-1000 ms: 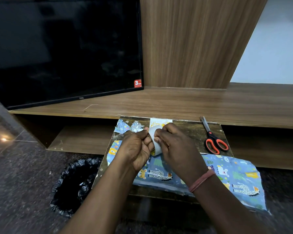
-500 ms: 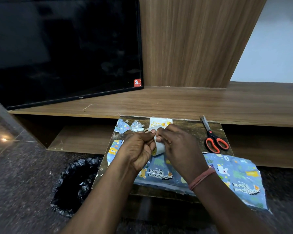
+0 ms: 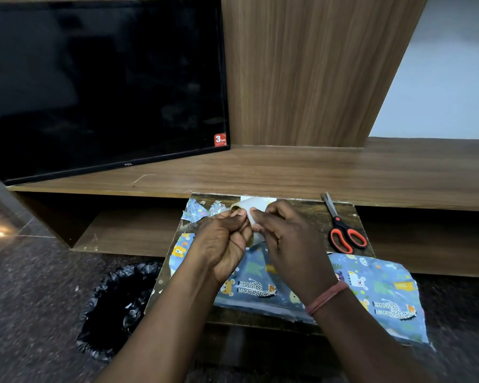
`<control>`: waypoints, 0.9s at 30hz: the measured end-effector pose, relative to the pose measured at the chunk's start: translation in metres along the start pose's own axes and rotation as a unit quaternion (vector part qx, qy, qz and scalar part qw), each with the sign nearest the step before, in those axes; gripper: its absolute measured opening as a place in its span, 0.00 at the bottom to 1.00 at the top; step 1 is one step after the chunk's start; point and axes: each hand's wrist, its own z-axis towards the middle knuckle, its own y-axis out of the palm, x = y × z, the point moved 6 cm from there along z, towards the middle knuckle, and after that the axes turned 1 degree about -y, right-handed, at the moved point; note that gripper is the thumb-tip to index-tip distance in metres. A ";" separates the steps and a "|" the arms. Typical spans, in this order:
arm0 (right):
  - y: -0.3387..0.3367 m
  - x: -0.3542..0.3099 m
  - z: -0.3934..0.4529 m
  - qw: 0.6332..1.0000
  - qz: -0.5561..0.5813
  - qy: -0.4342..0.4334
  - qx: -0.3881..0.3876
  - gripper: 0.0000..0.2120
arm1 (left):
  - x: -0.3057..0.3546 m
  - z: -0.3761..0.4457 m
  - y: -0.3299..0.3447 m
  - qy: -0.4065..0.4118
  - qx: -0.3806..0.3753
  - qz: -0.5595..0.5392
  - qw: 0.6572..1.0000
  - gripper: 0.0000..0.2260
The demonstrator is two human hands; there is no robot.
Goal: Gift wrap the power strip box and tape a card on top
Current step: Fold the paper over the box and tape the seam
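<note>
The wrapping looks largely done, judging by how things lie: a flat parcel (image 3: pixel 260 288) covered in blue paper printed with cartoon animals rests on the small dark tabletop (image 3: pixel 310 214), below the hands at about 6 o'clock, and the power strip box is presumably inside it, though no bare box shows. A loose flap of the same paper (image 3: pixel 382 294) spreads off the tabletop edge toward 4 o'clock, so some folding or trimming may remain. The card (image 3: pixel 257 199), a pale slip, lies at the far edge at 12 o'clock, mostly hidden behind the hands and not yet taped on.

Both hands meet over a roll of tape (image 3: pixel 248 214). The left hand (image 3: pixel 221 244) has its fingers curled around the roll, and the right hand (image 3: pixel 288 244) pinches at its outer face, likely picking for the free end; whether a strip is lifted cannot be told.

The roll is a pale, smooth cylinder with a yellowish inner ring. The paper is thin and slightly glossy, creasing easily; crumpled scraps (image 3: pixel 202 211) sit at 11 o'clock. Scissors (image 3: pixel 343 233) with orange handles and steel blades lie at 2 o'clock. The tabletop is worn and scuffed. A bin lined with a crinkled black bag (image 3: pixel 116 305) stands on the floor at 8 o'clock.
</note>
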 end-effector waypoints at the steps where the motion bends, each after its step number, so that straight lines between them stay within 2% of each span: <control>1: -0.001 -0.001 -0.001 1.000 0.001 -0.003 0.007 0.10 | 0.001 -0.002 0.000 0.009 0.010 0.034 0.999 0.08; 3: -0.005 -0.003 0.000 1.000 0.004 -0.011 0.027 0.07 | 0.003 -0.007 0.004 0.030 0.009 0.087 0.996 0.09; 5: -0.008 -0.005 -0.001 0.999 -0.005 -0.015 0.039 0.05 | 0.002 -0.008 0.007 0.045 0.001 0.125 0.991 0.05; 14: -0.003 0.000 0.000 0.999 0.009 0.013 0.044 0.08 | 0.005 -0.011 0.012 0.070 0.001 0.173 0.982 0.03; 19: 0.000 0.000 0.004 0.997 -0.069 0.008 0.021 0.05 | 0.004 -0.008 0.007 0.088 0.019 0.209 0.974 0.02; 22: 0.003 0.003 0.006 0.999 -0.021 0.024 0.002 0.05 | 0.000 -0.004 0.003 0.086 0.035 0.229 0.969 0.03; 25: 0.002 0.006 0.006 0.999 0.007 0.049 0.003 0.06 | -0.003 -0.002 0.005 0.072 0.012 0.229 0.971 0.02; 27: 0.001 0.007 0.007 0.998 0.026 0.060 0.011 0.06 | -0.001 -0.002 0.006 0.075 -0.002 0.225 0.971 0.06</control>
